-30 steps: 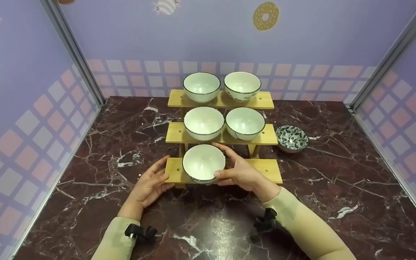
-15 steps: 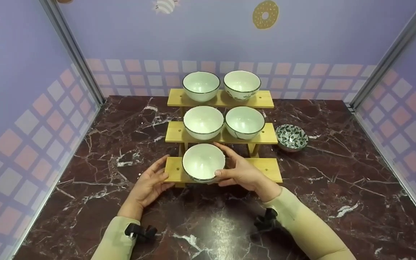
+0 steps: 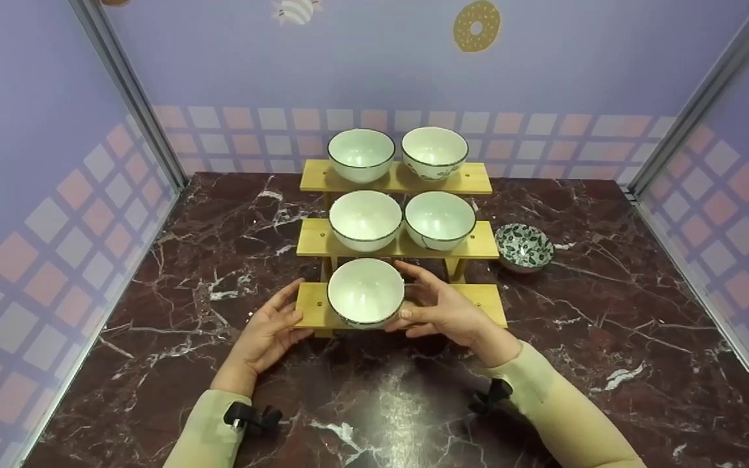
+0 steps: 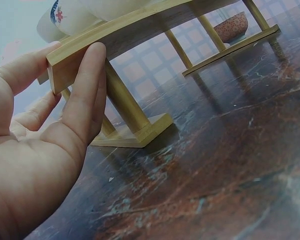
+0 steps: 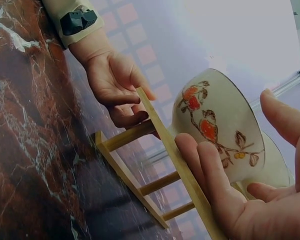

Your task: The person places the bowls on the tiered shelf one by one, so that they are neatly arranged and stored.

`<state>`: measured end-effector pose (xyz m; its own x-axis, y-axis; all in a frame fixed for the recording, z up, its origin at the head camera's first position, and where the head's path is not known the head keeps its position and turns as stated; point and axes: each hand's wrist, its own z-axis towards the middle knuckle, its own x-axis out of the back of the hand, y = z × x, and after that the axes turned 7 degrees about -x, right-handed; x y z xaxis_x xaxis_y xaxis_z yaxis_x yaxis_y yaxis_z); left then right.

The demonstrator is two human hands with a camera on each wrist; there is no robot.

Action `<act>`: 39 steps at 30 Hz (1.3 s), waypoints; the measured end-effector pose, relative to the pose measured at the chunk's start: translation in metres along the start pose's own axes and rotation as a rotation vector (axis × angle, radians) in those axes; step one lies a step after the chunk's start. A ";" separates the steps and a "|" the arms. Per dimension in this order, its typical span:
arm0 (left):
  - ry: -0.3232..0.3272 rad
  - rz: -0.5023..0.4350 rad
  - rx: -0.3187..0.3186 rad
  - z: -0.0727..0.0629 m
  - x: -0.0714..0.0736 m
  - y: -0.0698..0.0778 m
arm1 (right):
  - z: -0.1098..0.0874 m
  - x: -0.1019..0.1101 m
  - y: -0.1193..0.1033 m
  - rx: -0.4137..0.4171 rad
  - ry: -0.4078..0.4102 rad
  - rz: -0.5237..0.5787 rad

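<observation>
A three-tier wooden stand (image 3: 490, 304) stands on the marble-patterned table. My left hand (image 3: 270, 333) holds the left end of its lowest shelf, thumb on top and fingers beneath. On that shelf, left of centre, sits a white bowl (image 3: 366, 292) with a dark rim; red birds on a branch show on its outside in the right wrist view. Beside the bowl's right side is my right hand (image 3: 449, 313), fingers spread loosely around it. In the right wrist view the thumb stands apart from the rim, and two fingertips (image 5: 187, 145) lie low near the bowl's base, by the shelf.
Two bowls, one white (image 3: 366, 221) and one pale green (image 3: 439, 221), fill the middle shelf. On the top shelf are another two, pale green (image 3: 361, 155) and white with a pattern (image 3: 435, 153). A leaf-patterned bowl (image 3: 524, 247) stands on the table right of the stand.
My right hand has loosened from the bowl on the lowest shelf and drawn slightly to the right. The left hand stays at the shelf's end.
</observation>
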<state>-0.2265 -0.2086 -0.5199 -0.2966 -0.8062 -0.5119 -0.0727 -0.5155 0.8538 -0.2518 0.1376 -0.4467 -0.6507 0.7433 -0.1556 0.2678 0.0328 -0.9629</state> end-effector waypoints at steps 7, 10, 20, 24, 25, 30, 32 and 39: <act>-0.017 -0.012 -0.004 0.000 0.001 0.000 | -0.013 0.009 -0.006 0.025 0.009 -0.063; -0.019 -0.017 -0.005 0.000 0.001 -0.001 | -0.020 0.013 -0.011 0.051 0.015 -0.059; -0.017 -0.023 -0.010 0.000 0.002 -0.001 | -0.051 0.034 -0.026 0.119 0.050 -0.157; -0.015 -0.012 -0.011 0.000 0.001 -0.001 | -0.063 0.046 -0.030 0.160 0.034 -0.195; -0.014 -0.010 -0.010 0.001 0.001 -0.001 | -0.067 0.050 -0.031 0.172 0.026 -0.201; -0.013 -0.014 -0.007 0.001 0.001 -0.001 | -0.083 0.071 -0.035 0.235 -0.020 -0.195; -0.016 -0.019 -0.008 0.001 0.001 -0.001 | -0.091 0.080 -0.037 0.252 -0.026 -0.182; -0.017 -0.027 -0.011 0.001 0.000 -0.001 | -0.111 0.105 -0.040 0.282 0.057 -0.152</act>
<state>-0.2274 -0.2077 -0.5210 -0.3104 -0.7871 -0.5330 -0.0700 -0.5402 0.8386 -0.2520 0.2891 -0.3996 -0.6251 0.7806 0.0000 -0.0422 -0.0337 -0.9985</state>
